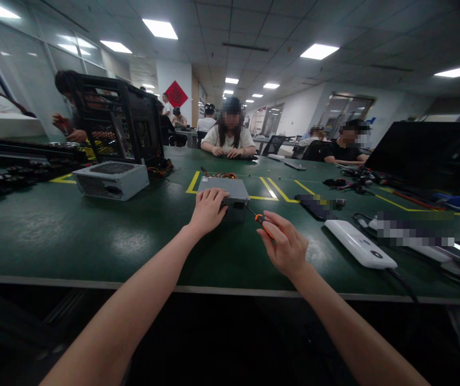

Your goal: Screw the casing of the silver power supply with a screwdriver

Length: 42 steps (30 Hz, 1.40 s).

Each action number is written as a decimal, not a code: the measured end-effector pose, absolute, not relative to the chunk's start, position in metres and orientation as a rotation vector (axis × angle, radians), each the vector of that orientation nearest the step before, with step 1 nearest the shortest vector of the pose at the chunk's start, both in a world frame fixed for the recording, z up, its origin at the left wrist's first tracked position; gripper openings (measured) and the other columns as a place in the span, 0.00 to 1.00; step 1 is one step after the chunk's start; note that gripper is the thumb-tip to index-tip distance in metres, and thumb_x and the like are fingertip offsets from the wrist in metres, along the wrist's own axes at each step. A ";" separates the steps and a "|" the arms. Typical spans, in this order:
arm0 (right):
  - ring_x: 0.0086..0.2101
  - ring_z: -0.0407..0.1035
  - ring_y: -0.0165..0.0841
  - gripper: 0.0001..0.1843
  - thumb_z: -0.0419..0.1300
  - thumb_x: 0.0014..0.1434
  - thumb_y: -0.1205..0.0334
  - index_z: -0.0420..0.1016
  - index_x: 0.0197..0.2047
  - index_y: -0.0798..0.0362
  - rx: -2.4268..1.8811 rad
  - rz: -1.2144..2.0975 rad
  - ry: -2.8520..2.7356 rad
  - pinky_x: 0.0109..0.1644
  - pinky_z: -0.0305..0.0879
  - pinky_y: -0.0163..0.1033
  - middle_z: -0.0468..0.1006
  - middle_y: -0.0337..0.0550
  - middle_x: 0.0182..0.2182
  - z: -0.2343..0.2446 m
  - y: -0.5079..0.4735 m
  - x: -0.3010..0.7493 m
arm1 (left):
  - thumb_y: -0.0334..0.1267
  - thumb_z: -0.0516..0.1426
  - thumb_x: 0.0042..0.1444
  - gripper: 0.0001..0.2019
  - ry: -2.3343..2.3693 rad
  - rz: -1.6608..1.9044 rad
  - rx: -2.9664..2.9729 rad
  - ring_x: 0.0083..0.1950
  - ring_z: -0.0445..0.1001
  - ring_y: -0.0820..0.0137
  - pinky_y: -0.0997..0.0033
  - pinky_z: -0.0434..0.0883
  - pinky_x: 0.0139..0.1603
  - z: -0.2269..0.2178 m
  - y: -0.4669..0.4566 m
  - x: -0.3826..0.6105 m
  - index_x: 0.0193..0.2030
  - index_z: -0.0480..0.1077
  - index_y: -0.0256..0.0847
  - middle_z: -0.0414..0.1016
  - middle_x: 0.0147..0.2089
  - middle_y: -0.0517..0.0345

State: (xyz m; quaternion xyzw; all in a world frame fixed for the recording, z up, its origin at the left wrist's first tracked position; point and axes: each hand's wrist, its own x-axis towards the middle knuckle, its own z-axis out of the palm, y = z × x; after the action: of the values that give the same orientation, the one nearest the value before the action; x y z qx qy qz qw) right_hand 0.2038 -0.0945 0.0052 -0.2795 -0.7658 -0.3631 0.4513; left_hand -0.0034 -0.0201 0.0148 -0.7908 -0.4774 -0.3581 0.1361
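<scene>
Landmark: gray metal box (230, 186). Near side of it, table (133, 249), green top, pale front edge. Right hand (285, 242) near and right of the box, off it, thumb and fingers pinching the handle of an orange-and-black screwdriver (265, 223). Screwdriver lies between right hand and box; long axis slanted, handle toward the person, thin shaft pointing away and leftward at the box's near right corner. Cannot tell if the tip touches.

White oblong device (361, 244) well right of the box, dark cord off its near end.

Left hand (210, 209) on the box's near left part, palm down, fingers close together over the top edge; cannot tell if it grips or only rests.

Box itself sits on the table, ahead of both hands, under the left, left of the right. Plain top faces up; face with dark socket points toward the person, socket at its right end. Long axis looks roughly left-right. Colored wires (224, 175) at its far side.

Second gray box (129, 185) left of the first, grille on top. Black computer case (123, 120) beyond that, upright. Seated person (230, 134) straight beyond the first box.
</scene>
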 end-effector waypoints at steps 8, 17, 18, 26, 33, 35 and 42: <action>0.41 0.70 0.32 0.21 0.58 0.51 0.71 0.60 0.48 0.52 -0.723 -0.919 -1.893 0.41 0.68 0.35 0.71 0.51 0.46 0.004 -0.093 0.204 | 0.35 0.52 0.54 0.17 -1.390 -1.016 -2.301 0.54 0.60 0.62 0.59 0.55 0.54 0.015 -0.021 -0.004 0.51 0.61 0.45 0.64 0.53 0.55; 0.42 0.69 0.33 0.19 0.56 0.53 0.70 0.61 0.48 0.52 -0.725 -0.964 -1.892 0.40 0.68 0.36 0.70 0.51 0.46 0.005 -0.095 0.204 | 0.34 0.52 0.54 0.17 -1.375 -1.049 -2.293 0.54 0.60 0.63 0.60 0.55 0.54 0.015 -0.021 -0.004 0.51 0.62 0.45 0.65 0.52 0.55; 0.40 0.70 0.32 0.18 0.57 0.53 0.70 0.61 0.48 0.51 -0.721 -0.987 -1.882 0.39 0.67 0.34 0.72 0.49 0.44 0.005 -0.095 0.204 | 0.33 0.52 0.53 0.17 -1.372 -1.051 -2.294 0.54 0.60 0.63 0.60 0.55 0.54 0.015 -0.021 -0.004 0.51 0.61 0.45 0.65 0.52 0.55; 0.43 0.69 0.35 0.19 0.57 0.51 0.70 0.62 0.47 0.54 -0.718 -0.978 -1.921 0.41 0.67 0.37 0.71 0.52 0.45 0.006 -0.096 0.204 | 0.34 0.52 0.53 0.16 -1.378 -1.043 -2.296 0.54 0.60 0.63 0.60 0.55 0.54 0.016 -0.021 -0.004 0.51 0.62 0.45 0.65 0.53 0.54; 0.38 0.70 0.33 0.15 0.58 0.52 0.67 0.62 0.45 0.53 -0.758 -0.983 -1.895 0.38 0.67 0.36 0.73 0.49 0.42 0.007 -0.097 0.204 | 0.34 0.52 0.54 0.17 -1.372 -1.038 -2.291 0.54 0.60 0.63 0.60 0.55 0.54 0.016 -0.021 -0.004 0.51 0.62 0.45 0.65 0.53 0.55; 0.40 0.69 0.34 0.17 0.57 0.52 0.69 0.62 0.45 0.53 -0.736 -0.973 -1.908 0.40 0.67 0.37 0.72 0.51 0.44 0.007 -0.097 0.204 | 0.34 0.52 0.54 0.17 -1.364 -1.036 -2.288 0.54 0.60 0.63 0.60 0.56 0.54 0.017 -0.022 -0.004 0.51 0.62 0.45 0.65 0.53 0.55; 0.39 0.70 0.33 0.15 0.58 0.52 0.68 0.63 0.44 0.53 -0.771 -0.980 -1.885 0.40 0.67 0.37 0.73 0.49 0.41 0.007 -0.098 0.204 | 0.34 0.52 0.53 0.17 -1.392 -1.021 -2.284 0.54 0.61 0.62 0.59 0.56 0.54 0.017 -0.023 -0.003 0.51 0.62 0.46 0.64 0.53 0.54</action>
State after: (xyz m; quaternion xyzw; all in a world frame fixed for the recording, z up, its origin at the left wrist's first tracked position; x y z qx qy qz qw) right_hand 0.2043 -0.0976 0.0073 -0.3087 -0.7544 -0.3920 0.4266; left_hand -0.0027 -0.0228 0.0170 -0.7901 -0.4814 -0.3532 0.1388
